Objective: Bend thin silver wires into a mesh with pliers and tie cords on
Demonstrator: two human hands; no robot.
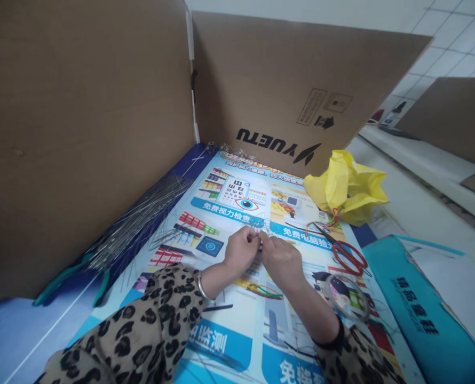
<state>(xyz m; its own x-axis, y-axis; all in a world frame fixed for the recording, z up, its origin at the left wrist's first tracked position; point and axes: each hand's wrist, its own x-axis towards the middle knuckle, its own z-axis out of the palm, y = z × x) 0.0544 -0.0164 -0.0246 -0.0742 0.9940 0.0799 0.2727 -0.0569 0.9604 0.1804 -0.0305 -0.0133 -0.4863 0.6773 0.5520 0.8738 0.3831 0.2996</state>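
My left hand (pixel 243 248) and my right hand (pixel 281 258) meet above the middle of a printed poster (pixel 205 245). The fingers of both are pinched together, tip to tip. Between and just beyond the fingertips shows something thin and wiry, with a bit of red or purple; it is too small to name. Below the hands lies a small bundle of red, yellow and green cords (pixel 265 292). To the right of my right hand are orange-handled scissors (pixel 347 255) and a clear ring-shaped roll (pixel 347 298).
Cardboard panels (pixel 269 85) stand behind and to the left. Many thin metal wires (pixel 141 218) lie at the left beside teal-handled pliers (pixel 67 277). A crumpled yellow bag (pixel 347 186) sits at the back right, with a teal box (pixel 417 304) nearer on the right.
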